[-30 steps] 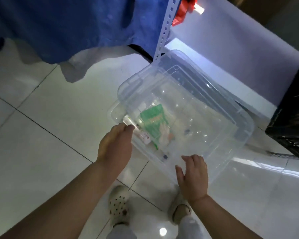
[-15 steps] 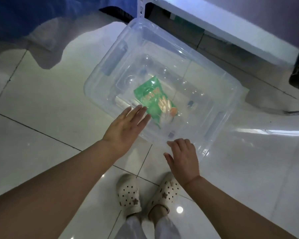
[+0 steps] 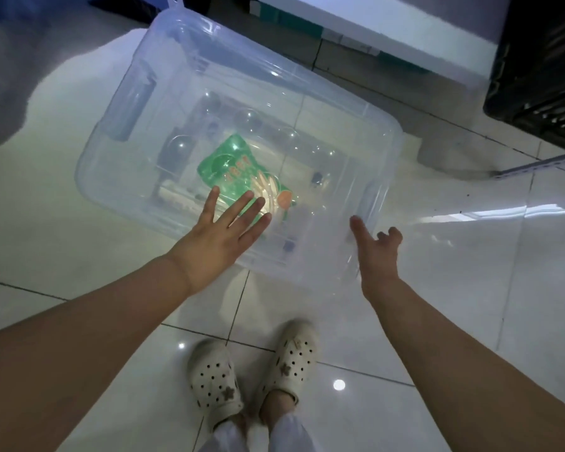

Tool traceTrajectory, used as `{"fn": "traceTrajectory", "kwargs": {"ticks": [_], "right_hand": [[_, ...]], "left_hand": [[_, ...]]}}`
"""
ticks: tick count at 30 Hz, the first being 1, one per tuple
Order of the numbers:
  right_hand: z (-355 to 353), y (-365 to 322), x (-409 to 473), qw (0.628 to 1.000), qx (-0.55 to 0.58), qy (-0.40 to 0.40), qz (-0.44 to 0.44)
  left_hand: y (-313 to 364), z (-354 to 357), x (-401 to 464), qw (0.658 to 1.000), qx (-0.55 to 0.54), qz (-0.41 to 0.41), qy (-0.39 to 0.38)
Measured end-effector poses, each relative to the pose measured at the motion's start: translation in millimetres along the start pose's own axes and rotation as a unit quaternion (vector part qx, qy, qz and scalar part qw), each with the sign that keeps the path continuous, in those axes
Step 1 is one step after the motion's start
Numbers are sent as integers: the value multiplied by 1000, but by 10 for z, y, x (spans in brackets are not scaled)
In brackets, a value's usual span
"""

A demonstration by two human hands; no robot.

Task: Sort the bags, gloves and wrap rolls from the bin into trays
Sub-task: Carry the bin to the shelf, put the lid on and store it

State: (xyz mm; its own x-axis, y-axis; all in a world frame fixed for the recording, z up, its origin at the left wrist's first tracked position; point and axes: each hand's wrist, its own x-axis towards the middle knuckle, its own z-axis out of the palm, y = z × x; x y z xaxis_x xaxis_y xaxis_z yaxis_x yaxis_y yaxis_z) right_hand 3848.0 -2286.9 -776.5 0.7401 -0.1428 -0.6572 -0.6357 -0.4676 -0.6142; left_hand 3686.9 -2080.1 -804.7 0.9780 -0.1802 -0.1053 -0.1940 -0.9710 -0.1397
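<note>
1. A clear plastic bin (image 3: 163, 102) with rounded corners and a thick rolled rim sits on a glossy white tiled floor (image 3: 46, 243), seen from above.
2. Inside it, near the front wall, lies a flat green packet (image 3: 232, 168) with shiny film and printed pale shapes; what it holds is unclear.
3. Small dark specks and round moulded bumps show through the bin's transparent base.
4. The left hand (image 3: 222, 236) reaches over the bin's near rim, palm down, fingers spread flat, grip holding nothing, fingertips just above the packet's near edge.
5. The right hand (image 3: 377, 252) is at the bin's near right corner, fingers loosely curled and apart, grip not closed on anything; contact with the rim cannot be told.
6. Below, two cream perforated clogs (image 3: 214, 383) stand on the tiles.
7. A black ribbed crate (image 3: 542, 66) sits at upper right, beside a white shelf edge (image 3: 388, 31).
</note>
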Motion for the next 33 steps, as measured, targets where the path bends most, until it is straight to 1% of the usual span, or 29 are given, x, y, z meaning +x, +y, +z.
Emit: {"fn": "traceTrajectory", "kwargs": {"ticks": [1, 2, 3, 6, 9, 10, 14, 18, 20, 21, 22, 23, 24, 26, 27, 28, 30, 31, 32, 33], "right_hand": [[-41, -59, 83, 997, 53, -33, 49], [-84, -100, 154, 994, 75, -44, 66], [-124, -126, 212, 994, 76, -40, 63], [-215, -170, 266, 1000, 23, -5, 18], [-216, -207, 221, 995, -71, 28, -58], [-193, -210, 206, 993, -91, 37, -70], [-68, -192, 174, 990, -95, 70, -71], [-15, -195, 100, 972, -173, 108, -116], [29, -228, 53, 966, -203, 120, -105], [66, -256, 24, 963, -215, 127, -100], [126, -275, 3, 954, -238, 140, -118], [206, -295, -30, 935, -278, 150, -163], [314, -327, -79, 907, -323, 147, -229], [619, -404, -168, 834, -393, 86, -378], [800, -441, -199, 796, -416, 43, -437], [974, -471, -222, 764, -435, 4, -477], [1257, -487, -233, 718, -477, -47, -504], [1336, -471, -226, 700, -503, -53, -504], [1382, -438, -208, 685, -526, -51, -502], [1397, -408, -191, 675, -540, -45, -501]], "left_hand": [[56, -3, 38, 1000, -6, -5, 13], [113, -18, 79, 1000, -9, -11, 18], [171, -34, 118, 1000, -7, -14, 15], [272, -79, 155, 999, -16, -21, -34], [275, -26, 164, 999, -29, -39, -12], [269, -13, 161, 998, -35, -43, -9], [243, -53, 170, 997, -64, -39, -6], [183, -162, 168, 993, -93, -31, -68], [122, -228, 137, 989, -112, -19, -96], [69, -276, 127, 987, -129, -14, -93], [-5, -325, 120, 985, -148, -18, -81], [-105, -368, 123, 984, -163, -37, -61], [-236, -384, 130, 981, -174, -73, -36], [-595, -394, 141, 962, -193, -194, -12], [-801, -372, 128, 946, -195, -260, -13], [-1014, -328, 107, 929, -192, -316, -22], [-1419, -208, 50, 896, -194, -392, -78], [-1584, -142, 33, 876, -211, -420, -104], [-1723, -101, 23, 846, -251, -454, -119], [-1841, -66, 15, 799, -319, -496, -115]]}}
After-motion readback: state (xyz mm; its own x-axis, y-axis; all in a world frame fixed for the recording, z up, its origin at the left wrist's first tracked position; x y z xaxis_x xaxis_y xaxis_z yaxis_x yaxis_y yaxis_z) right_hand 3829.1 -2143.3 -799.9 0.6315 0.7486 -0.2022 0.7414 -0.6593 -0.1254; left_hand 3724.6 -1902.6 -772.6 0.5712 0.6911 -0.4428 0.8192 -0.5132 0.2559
